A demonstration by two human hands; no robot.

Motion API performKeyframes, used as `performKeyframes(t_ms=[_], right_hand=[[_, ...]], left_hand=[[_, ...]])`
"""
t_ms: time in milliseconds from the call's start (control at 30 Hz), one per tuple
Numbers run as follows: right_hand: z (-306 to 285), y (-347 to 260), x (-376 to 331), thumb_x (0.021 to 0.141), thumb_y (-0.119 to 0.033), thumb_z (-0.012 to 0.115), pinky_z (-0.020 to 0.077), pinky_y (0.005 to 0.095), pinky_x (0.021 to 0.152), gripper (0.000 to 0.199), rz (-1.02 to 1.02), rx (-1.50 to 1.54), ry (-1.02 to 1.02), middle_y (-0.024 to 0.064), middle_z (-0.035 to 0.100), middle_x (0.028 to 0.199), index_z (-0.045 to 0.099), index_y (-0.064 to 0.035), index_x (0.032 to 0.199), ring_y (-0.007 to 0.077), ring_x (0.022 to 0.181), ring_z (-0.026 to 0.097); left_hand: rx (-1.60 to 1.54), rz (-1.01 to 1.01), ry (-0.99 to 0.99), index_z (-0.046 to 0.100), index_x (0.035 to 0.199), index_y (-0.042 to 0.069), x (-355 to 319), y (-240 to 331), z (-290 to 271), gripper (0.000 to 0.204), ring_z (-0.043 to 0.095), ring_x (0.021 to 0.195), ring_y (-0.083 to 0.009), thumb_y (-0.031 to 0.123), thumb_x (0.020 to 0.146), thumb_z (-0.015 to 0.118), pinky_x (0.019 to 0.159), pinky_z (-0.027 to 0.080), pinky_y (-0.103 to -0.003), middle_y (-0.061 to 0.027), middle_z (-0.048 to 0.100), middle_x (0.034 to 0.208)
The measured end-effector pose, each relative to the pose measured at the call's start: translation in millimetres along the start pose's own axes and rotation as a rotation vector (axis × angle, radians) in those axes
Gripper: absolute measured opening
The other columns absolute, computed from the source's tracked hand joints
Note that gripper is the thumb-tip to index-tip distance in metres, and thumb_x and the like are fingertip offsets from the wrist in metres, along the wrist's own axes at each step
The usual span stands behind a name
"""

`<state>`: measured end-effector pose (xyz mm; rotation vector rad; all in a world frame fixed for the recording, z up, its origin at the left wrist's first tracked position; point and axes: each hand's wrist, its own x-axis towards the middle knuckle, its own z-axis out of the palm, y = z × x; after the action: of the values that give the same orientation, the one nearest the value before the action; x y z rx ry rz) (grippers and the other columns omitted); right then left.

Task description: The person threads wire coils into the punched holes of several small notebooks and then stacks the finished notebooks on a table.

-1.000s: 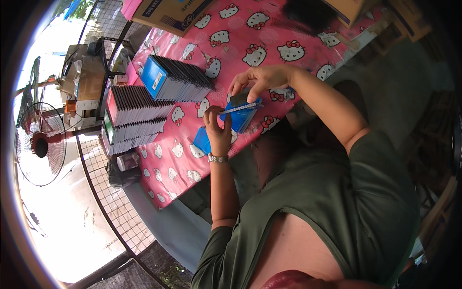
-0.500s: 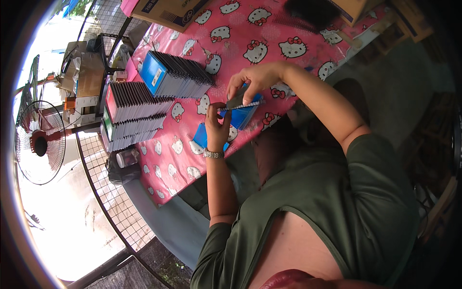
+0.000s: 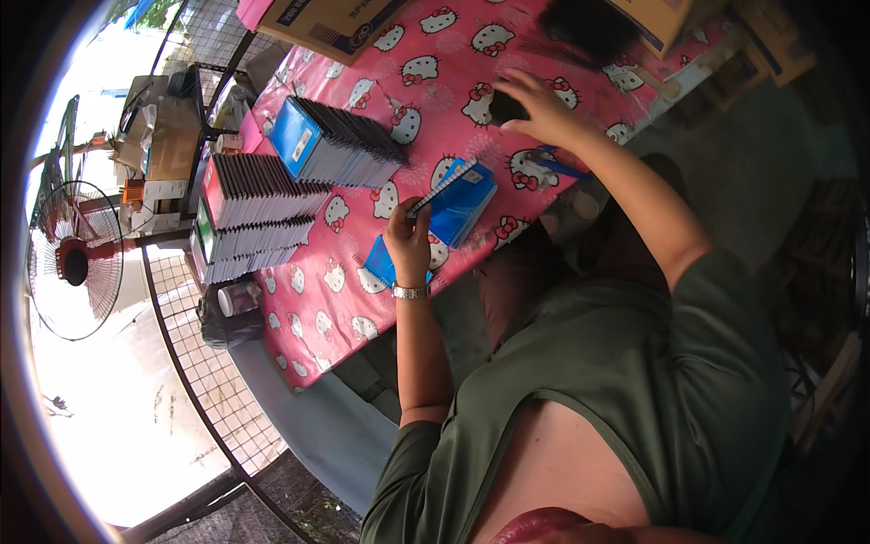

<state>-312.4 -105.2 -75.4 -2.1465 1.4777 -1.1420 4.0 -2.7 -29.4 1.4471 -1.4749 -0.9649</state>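
Observation:
My left hand, with a metal watch on its wrist, pinches the near end of a thin notebook seen edge-on. A row of white and dark marks runs along that edge. Beneath and beside it lies a blue notebook on the table. A second blue notebook lies partly under my left hand. Raised to the right, apart from the notebooks, my right hand holds a small flat black piece between thumb and fingers; its kind is not clear. Near my right wrist lies a blue-handled tool, partly hidden.
Stacks of blue, red and green spiral notebooks stand on the left of the pink patterned tablecloth. A black heap and cardboard boxes are at the far side. A fan stands left.
My right hand has left the notebook and moved away to the far right, with the black piece in it. My left hand stays in place, holding the notebook.

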Motion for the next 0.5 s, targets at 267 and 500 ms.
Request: performKeyframes(t_ms=[267, 500], right_hand=[[-27.2, -47.3, -118.0, 0.086, -0.027, 0.069, 0.0412, 0.0456, 0.102, 0.053, -0.003, -0.426, -0.200, 0.0149, 0.056, 0.123, 0.054, -0.0045, 0.131, 0.0339, 0.115, 0.053], [-16.9, -134.3, -91.8, 0.081, -0.022, 0.073, 0.0430, 0.0443, 0.097, 0.054, -0.160, 0.169, -0.147, 0.0123, 0.055, 0.120, 0.056, -0.0079, 0.131, 0.0315, 0.110, 0.053]], left_hand=[[-0.078, 0.078, 0.186, 0.061, 0.114, -0.001, -11.6, -4.7, 17.6, 0.022, 0.059, 0.070, -0.0063, 0.001, 0.093, 0.064, 0.060, 0.049, -0.021, -0.0040, 0.064, 0.092], [-0.098, 0.160, 0.298, 0.059, 0.104, -0.002, -9.3, -4.2, 29.1, 0.011, 0.063, 0.072, -0.0105, 0.006, 0.096, 0.060, 0.058, 0.051, -0.022, -0.0057, 0.063, 0.090]])
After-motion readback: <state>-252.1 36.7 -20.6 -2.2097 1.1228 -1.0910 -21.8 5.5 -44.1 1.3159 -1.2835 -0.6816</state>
